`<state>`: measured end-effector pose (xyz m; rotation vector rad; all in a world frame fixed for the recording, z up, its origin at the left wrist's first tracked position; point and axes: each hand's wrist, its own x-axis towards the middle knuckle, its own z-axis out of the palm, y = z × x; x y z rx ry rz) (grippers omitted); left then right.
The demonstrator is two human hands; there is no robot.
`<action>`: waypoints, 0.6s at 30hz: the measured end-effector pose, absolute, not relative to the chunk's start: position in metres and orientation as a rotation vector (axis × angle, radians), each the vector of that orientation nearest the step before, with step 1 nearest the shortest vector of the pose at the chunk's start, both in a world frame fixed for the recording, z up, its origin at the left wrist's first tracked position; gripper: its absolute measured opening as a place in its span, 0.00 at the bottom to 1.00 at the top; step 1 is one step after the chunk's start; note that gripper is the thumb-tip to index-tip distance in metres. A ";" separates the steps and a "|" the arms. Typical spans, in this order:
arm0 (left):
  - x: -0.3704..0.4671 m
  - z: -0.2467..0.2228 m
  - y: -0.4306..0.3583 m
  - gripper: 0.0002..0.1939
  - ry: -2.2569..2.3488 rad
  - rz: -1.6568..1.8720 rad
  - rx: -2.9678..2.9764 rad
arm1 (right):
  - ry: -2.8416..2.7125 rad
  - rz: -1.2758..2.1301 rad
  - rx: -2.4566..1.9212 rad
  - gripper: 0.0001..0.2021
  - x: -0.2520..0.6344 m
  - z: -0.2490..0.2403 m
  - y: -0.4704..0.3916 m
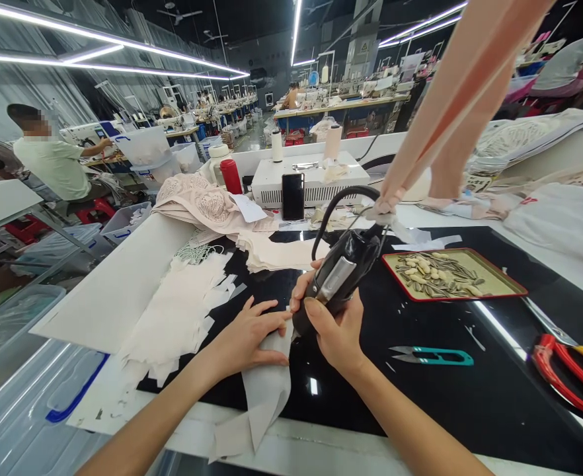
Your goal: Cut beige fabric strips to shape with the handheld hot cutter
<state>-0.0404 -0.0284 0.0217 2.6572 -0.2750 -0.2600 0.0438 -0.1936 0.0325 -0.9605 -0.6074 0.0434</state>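
Note:
My right hand is wrapped round a black corded handheld tool with a silver strip along its side. The tool tilts, its lower end down at a pale fabric strip. My left hand lies on that strip with its fingers spread, the fingertips close to the tool's tip. The strip's lower end hangs over the table's front edge, by another pale piece. A black cable and a peach-coloured band run up from the top of the tool. Where the tip meets the fabric is hidden.
Pale cut pieces are stacked left. Teal thread snips, red-handled scissors and a tray of seeds and peanuts lie right. Behind stand a phone, a red bottle and a white box. A person sits far left.

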 end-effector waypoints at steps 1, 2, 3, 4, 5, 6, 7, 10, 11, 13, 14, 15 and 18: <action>-0.040 0.022 -0.028 0.16 -0.273 -0.262 2.658 | -0.607 0.040 -0.958 0.16 0.044 0.033 -0.194; -0.040 0.022 -0.029 0.16 -0.270 -0.261 2.656 | -0.605 0.035 -0.957 0.17 0.044 0.033 -0.193; -0.040 0.022 -0.029 0.16 -0.268 -0.258 2.651 | -0.604 0.032 -0.958 0.17 0.044 0.033 -0.193; -0.040 0.022 -0.029 0.16 -0.268 -0.255 2.646 | -0.602 0.030 -0.960 0.17 0.045 0.032 -0.193; -0.040 0.022 -0.029 0.16 -0.268 -0.255 2.641 | -0.601 0.029 -0.961 0.17 0.045 0.031 -0.193; -0.040 0.023 -0.029 0.16 -0.268 -0.259 2.638 | -0.600 0.029 -0.964 0.17 0.045 0.030 -0.192; -0.040 0.023 -0.029 0.17 -0.268 -0.262 2.635 | -0.600 0.030 -0.966 0.16 0.046 0.029 -0.192; -0.040 0.023 -0.028 0.18 -0.266 -0.269 2.626 | -0.597 0.031 -0.971 0.14 0.046 0.028 -0.192; -0.040 0.023 -0.028 0.19 -0.268 -0.269 2.621 | -0.595 0.034 -0.970 0.14 0.045 0.028 -0.192; -0.039 0.021 -0.027 0.21 -0.273 -0.269 2.615 | -0.596 0.045 -0.960 0.14 0.043 0.029 -0.193; -0.039 0.020 -0.026 0.22 -0.280 -0.272 2.614 | -0.597 0.053 -0.953 0.14 0.042 0.030 -0.194; -0.039 0.019 -0.025 0.23 -0.288 -0.273 2.613 | -0.598 0.063 -0.946 0.14 0.041 0.030 -0.194; -0.039 0.015 -0.023 0.25 -0.311 -0.258 2.604 | -0.594 0.067 -0.936 0.18 0.036 0.029 -0.196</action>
